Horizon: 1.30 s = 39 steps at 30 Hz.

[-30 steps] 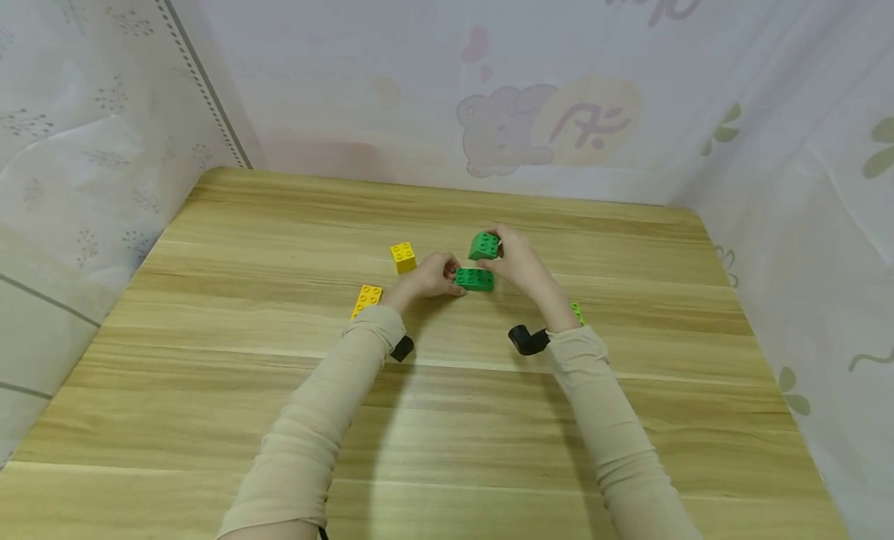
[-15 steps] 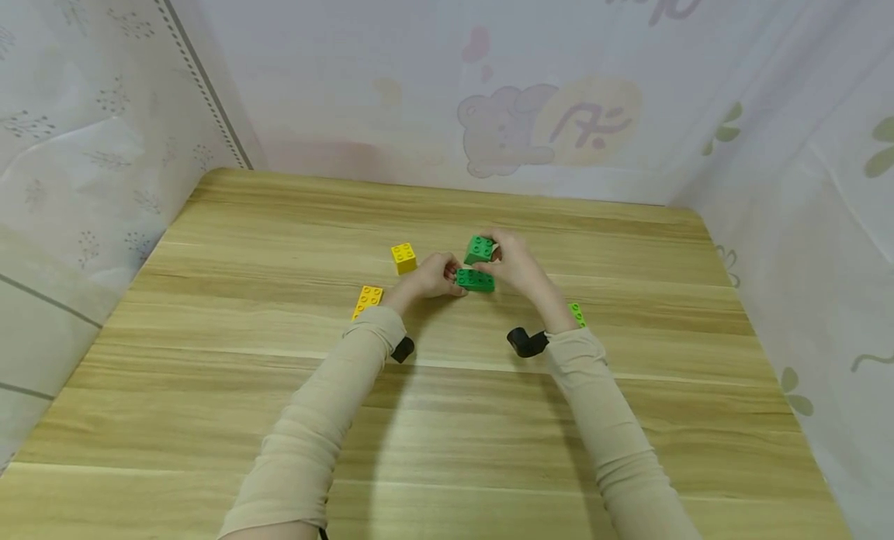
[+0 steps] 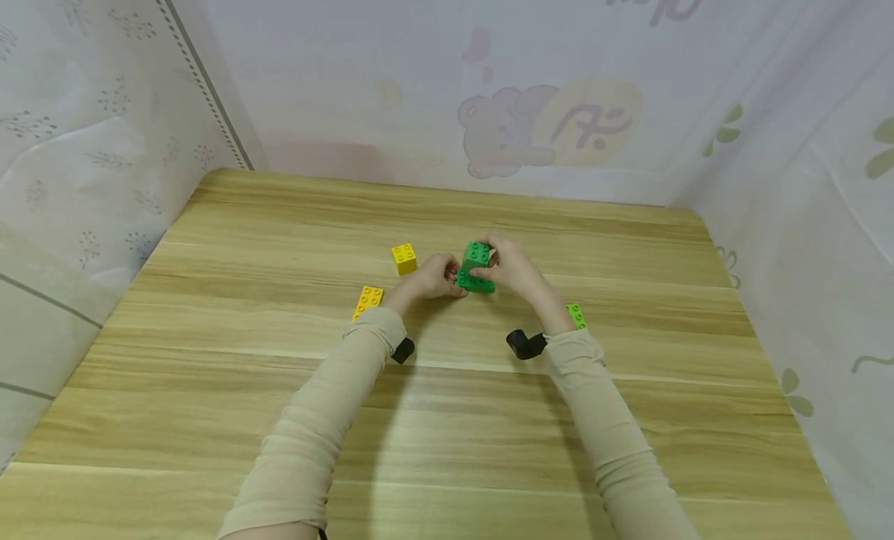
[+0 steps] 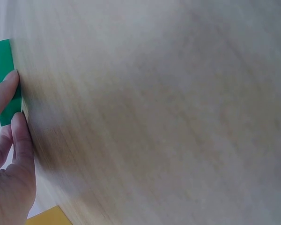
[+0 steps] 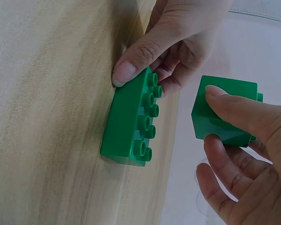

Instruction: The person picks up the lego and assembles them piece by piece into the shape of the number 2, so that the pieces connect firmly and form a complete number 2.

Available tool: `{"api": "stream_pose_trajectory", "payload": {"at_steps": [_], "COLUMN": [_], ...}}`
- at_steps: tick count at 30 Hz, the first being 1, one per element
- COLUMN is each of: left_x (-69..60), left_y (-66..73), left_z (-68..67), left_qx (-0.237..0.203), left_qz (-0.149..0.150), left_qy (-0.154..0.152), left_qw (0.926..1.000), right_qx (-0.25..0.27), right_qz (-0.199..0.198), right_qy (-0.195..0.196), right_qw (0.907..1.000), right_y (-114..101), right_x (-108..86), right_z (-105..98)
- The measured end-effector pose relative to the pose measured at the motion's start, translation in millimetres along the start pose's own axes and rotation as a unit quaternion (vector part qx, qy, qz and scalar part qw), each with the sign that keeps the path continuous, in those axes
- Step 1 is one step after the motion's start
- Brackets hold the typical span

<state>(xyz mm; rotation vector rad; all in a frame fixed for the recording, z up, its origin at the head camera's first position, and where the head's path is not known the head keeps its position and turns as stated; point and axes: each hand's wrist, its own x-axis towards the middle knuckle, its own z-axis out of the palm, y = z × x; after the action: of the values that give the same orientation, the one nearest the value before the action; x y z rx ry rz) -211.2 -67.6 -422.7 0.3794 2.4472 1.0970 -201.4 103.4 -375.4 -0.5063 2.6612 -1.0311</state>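
A long green brick (image 3: 477, 284) lies on the table, its studs up. My left hand (image 3: 434, 276) pinches its left end between thumb and fingers, as the right wrist view (image 5: 124, 117) of that brick also shows. My right hand (image 3: 515, 268) pinches a squarer green brick (image 3: 476, 254) between thumb and fingertips. In the right wrist view this smaller brick (image 5: 225, 110) is held apart from the long one, above its studded side. The left wrist view shows the left thumb and fingers on the long brick (image 4: 10, 105).
A yellow square brick (image 3: 404, 258) stands behind the left wrist. An orange-yellow long brick (image 3: 368, 299) lies beside the left forearm, partly covered by the sleeve. By the right wrist a lime-green brick (image 3: 576, 316) is partly hidden. A patterned sheet (image 3: 349, 74) hangs behind the table (image 3: 279, 237).
My right hand has moved the smaller green brick a little left and toward me, over the long brick. The left hand has stayed in place on the long brick.
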Motion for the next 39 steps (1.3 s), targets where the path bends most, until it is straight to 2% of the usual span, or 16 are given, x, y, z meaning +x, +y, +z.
{"api": "stream_pose_trajectory", "payload": {"at_steps": [7,16,25,30,31,34,37,38,39], "left_x": [-2.2,-0.1,-0.3,10.0,18.4,22.3,19.6,11.3,9.7], "left_y": [1.5,1.1,0.7,-8.2,-19.1,-22.4,-18.2,-7.0,-5.6], "left_z": [0.3,1.4,0.8,0.4,3.0,3.3,3.2,0.6,0.5], "left_qx": [0.001,-0.003,-0.006,-0.022,-0.034,-0.039,-0.036,-0.027,-0.024], "left_qz": [0.001,-0.007,-0.009,-0.012,0.007,0.005,-0.003,-0.024,-0.023], "left_qy": [0.003,0.001,0.002,-0.013,-0.011,-0.015,-0.014,-0.017,-0.016], "left_qw": [1.0,1.0,0.9999,0.9996,0.9994,0.9991,0.9992,0.9992,0.9993], "right_qx": [-0.005,-0.023,-0.018,-0.009,-0.01,-0.015,-0.021,-0.023,-0.024], "right_qz": [0.006,-0.007,-0.008,-0.002,-0.001,0.0,0.001,0.002,0.003], "right_qy": [-0.011,-0.016,-0.022,-0.038,-0.041,-0.045,-0.05,-0.051,-0.053], "right_qw": [0.9999,0.9996,0.9996,0.9992,0.9991,0.9989,0.9985,0.9984,0.9983], "right_y": [3,7,7,9,9,9,9,9,9], "right_x": [2.0,3.3,5.1,6.1,6.4,7.2,7.6,7.7,7.8], "right_z": [3,7,9,10,11,12,12,12,12]}}
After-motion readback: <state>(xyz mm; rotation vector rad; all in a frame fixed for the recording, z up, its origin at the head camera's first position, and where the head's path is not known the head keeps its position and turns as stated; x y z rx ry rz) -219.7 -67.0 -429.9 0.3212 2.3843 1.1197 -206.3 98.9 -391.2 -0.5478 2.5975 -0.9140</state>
